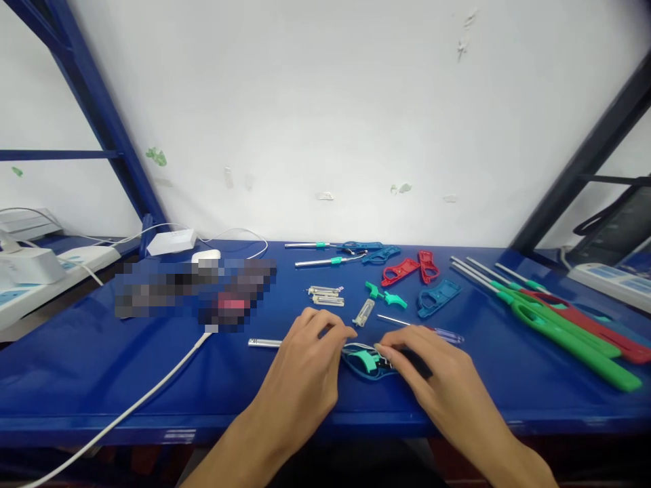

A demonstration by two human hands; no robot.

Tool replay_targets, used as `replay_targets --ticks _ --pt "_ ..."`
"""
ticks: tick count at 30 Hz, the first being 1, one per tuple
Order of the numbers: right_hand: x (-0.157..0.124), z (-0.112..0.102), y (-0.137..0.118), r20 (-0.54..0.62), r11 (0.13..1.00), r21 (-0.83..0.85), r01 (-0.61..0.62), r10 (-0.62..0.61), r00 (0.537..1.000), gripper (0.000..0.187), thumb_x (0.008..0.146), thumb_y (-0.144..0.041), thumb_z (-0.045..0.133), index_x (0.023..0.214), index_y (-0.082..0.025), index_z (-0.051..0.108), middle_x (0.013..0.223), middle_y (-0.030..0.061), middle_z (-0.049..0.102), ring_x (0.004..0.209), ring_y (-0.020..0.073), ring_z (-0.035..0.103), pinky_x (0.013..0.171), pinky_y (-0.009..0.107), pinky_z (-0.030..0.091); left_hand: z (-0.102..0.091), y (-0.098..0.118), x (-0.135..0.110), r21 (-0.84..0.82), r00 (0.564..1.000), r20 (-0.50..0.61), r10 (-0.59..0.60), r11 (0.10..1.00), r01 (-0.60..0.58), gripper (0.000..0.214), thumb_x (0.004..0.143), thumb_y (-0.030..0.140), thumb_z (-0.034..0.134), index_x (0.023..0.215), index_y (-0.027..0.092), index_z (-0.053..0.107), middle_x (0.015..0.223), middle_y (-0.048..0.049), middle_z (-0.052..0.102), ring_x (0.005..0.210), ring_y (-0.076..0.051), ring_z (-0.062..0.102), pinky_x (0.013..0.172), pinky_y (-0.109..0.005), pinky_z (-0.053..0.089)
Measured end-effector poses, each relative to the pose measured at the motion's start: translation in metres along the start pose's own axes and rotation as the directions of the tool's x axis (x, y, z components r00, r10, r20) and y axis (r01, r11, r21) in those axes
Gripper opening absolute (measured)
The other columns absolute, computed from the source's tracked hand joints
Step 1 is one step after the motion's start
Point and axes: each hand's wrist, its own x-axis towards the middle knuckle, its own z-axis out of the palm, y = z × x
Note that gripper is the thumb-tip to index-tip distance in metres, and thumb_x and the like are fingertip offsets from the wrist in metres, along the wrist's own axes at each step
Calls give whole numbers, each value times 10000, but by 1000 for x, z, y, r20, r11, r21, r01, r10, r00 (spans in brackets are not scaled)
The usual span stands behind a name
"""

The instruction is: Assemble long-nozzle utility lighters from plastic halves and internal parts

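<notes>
In front of me lies an opened teal lighter handle half point(362, 373) with a mint-green trigger point(365, 359) and small dark parts inside. Its metal tube point(264, 343) sticks out to the left. My left hand point(310, 359) is closed over the left end of this lighter, where the tube meets the handle. My right hand point(432, 366) is closed at the right end, with thumb and forefinger pinched at a thin wire by the inner parts. My palms and fingers hide part of the handle. Just beyond my right hand lies a screwdriver point(450, 335) with a clear purple handle.
Beyond my hands lie clear fuel tanks point(328, 300), loose green triggers point(395, 299), red handle halves point(400, 271), a teal half point(439, 298) and metal tubes point(318, 262). Long green and red lighters point(574, 339) are at the right. A white cable point(152, 400) crosses the left side.
</notes>
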Motion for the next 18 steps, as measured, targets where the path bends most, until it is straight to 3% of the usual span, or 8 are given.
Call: replay_targets --ticks 5,11,15,18 --pt "-4 4 5 -53 1000 -7 -8 7 999 167 1074 -356 561 992 -294 693 960 -11 793 845 198 768 803 285 594 -6 -3 1 -78 986 119 -121 988 131 238 1043 88 539 1098 186 748 1073 -54 717 1030 -237 625 945 -435 534" --pt "-8 6 7 -100 997 -80 8 -17 995 205 1084 -413 534 1025 -300 695 962 -17 815 846 200 802 787 270 617 -9 4 -1 -117 967 189 -173 973 198 254 1054 115 536 1089 210 769 1067 -41 721 1020 -227 627 941 -425 525" --pt "-7 4 11 -173 986 -135 94 -117 978 280 1093 -451 493 1018 -295 713 921 -21 828 774 193 814 727 251 632 -7 3 -2 -98 964 192 -183 974 205 239 1057 137 552 1078 223 774 1059 -28 725 1011 -213 641 990 -431 514" --pt "-9 5 23 -191 970 -149 191 -218 957 333 1080 -487 491 1057 -311 773 928 -18 842 733 196 816 693 251 644 -4 4 -4 -77 972 162 -169 980 183 210 1044 145 580 1079 224 771 1069 -17 733 1025 -196 663 1119 -445 460"
